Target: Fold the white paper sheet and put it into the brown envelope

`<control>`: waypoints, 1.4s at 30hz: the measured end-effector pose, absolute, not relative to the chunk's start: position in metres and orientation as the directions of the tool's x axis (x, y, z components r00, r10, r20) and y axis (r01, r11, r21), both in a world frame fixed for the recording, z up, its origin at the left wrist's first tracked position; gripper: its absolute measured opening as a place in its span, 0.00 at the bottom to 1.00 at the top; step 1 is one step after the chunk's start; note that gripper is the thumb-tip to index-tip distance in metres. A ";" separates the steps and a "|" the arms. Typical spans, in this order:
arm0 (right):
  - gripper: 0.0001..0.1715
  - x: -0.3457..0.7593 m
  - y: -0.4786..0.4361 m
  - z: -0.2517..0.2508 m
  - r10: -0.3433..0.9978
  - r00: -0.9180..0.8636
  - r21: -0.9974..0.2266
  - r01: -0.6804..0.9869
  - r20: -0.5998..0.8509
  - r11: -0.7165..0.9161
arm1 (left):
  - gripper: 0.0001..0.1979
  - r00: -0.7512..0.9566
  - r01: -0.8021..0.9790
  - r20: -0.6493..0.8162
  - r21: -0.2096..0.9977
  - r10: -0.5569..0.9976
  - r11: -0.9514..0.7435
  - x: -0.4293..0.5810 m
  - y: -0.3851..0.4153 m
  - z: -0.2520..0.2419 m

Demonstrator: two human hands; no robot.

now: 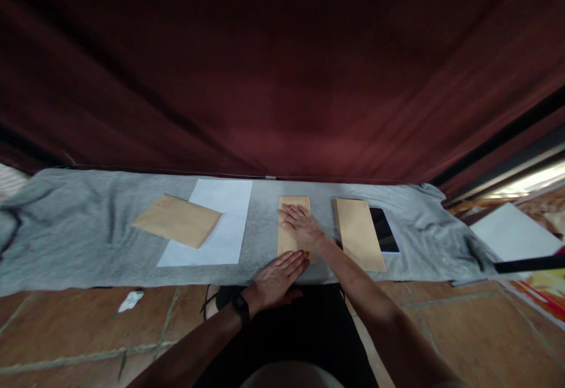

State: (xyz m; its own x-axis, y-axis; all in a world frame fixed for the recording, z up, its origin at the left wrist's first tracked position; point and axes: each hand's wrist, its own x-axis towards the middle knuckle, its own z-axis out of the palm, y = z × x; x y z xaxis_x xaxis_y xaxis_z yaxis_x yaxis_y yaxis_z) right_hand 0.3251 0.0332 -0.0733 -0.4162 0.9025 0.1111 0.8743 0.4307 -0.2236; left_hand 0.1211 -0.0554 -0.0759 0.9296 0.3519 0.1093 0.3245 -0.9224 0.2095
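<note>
A brown paper envelope point(286, 239) lies flat on the grey cloth in front of me, its long side pointing away. My right hand point(301, 223) rests palm down on its upper part, fingers stretched out. Over its near end lies my left hand point(279, 277), flat with the fingers extended and a dark band on the wrist. To the right is a stack of brown envelopes point(359, 232). On the left, more brown envelopes point(177, 220) lie at an angle, partly over white paper point(227, 223).
The grey cloth point(110, 258) covers a long, narrow table. A dark-screened phone or tablet point(384, 232) sits partly under the right stack. A dark red curtain point(282, 111) hangs behind. A crumpled white scrap point(131, 301) lies on the tiled floor point(176, 335).
</note>
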 end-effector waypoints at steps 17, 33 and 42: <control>0.31 0.335 -0.002 -0.076 0.936 -0.333 -0.215 0.912 0.116 0.351 | 0.39 0.928 0.324 0.116 0.216 0.354 -0.921 0.122 -0.053 -0.077; 0.38 0.334 -0.111 -0.080 0.930 -0.274 -0.228 0.916 0.246 0.330 | 0.33 0.921 0.332 0.151 0.178 0.359 -0.926 0.121 -0.052 -0.077; 0.38 0.346 -0.140 -0.077 0.947 -0.250 -0.221 0.931 0.200 0.292 | 0.33 0.878 0.407 0.215 0.137 0.428 -0.903 0.105 -0.060 -0.078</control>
State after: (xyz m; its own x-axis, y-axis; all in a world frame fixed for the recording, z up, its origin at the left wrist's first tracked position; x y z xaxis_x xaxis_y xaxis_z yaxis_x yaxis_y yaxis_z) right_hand 0.3459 -0.1400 -0.0771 -0.2496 0.9475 0.2000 0.9306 0.2918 -0.2209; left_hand 0.1051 -0.0601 -0.0782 0.8779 0.4281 0.2148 0.4068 -0.9031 0.1372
